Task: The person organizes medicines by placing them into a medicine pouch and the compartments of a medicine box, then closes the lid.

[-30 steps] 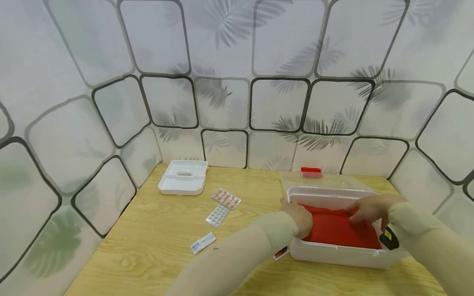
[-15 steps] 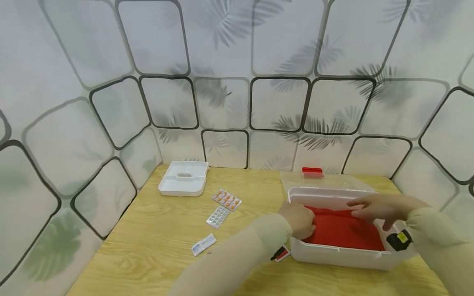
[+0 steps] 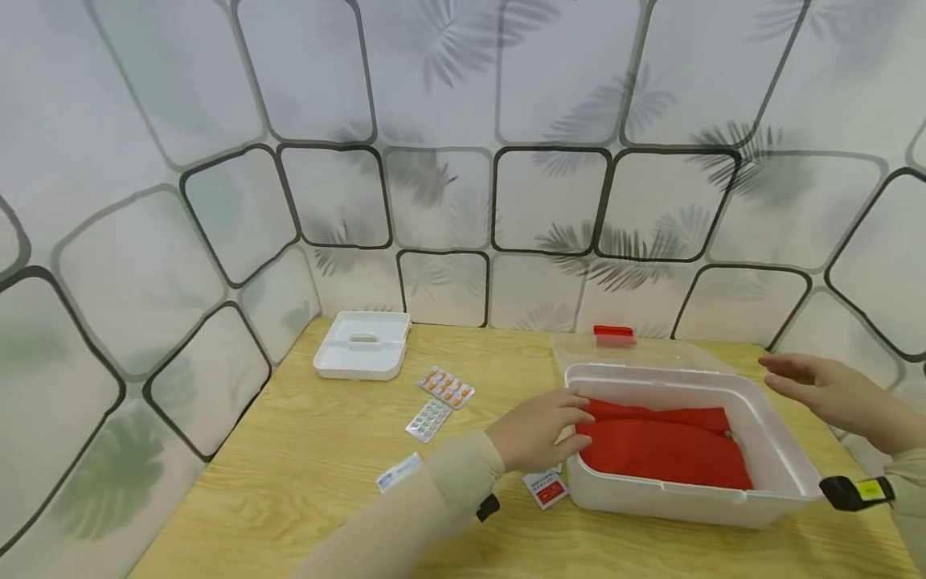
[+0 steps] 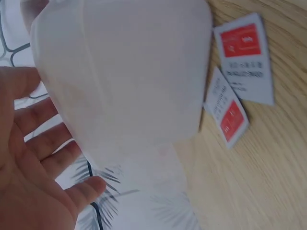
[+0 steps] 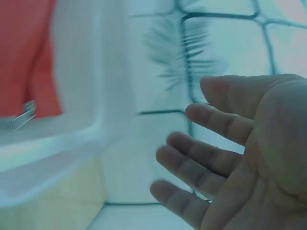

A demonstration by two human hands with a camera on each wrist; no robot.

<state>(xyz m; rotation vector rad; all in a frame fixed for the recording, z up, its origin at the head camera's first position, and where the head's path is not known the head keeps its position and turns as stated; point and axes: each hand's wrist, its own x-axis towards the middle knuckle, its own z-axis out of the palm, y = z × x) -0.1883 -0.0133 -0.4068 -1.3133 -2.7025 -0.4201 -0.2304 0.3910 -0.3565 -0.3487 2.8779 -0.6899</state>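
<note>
A red zippered pouch (image 3: 669, 446) lies flat inside a white plastic box (image 3: 665, 497), whose clear lid (image 3: 683, 356) is flipped back behind it. My left hand (image 3: 538, 430) is at the box's left rim, fingers spread and loosely bent, gripping nothing. In the left wrist view its fingers (image 4: 50, 141) are alongside the box's side wall (image 4: 129, 76). Off the box's right end, my right hand (image 3: 842, 398) hovers with fingers extended and holds nothing. The pouch's metal zipper pull (image 5: 29, 109) shows in the right wrist view.
Two small white-and-red packets (image 4: 247, 57) lie beside the box's left end. Farther left are an orange pill blister pack (image 3: 445, 388), a second blister pack (image 3: 428, 420) and a white-and-blue packet (image 3: 398, 471), partly behind the left sleeve. A white tray (image 3: 362, 362) stands at the back left.
Both hands have left the red pouch. The left has drawn back to the box's left rim, and the right has lifted out and moved off to the right. The pouch stays in the box.
</note>
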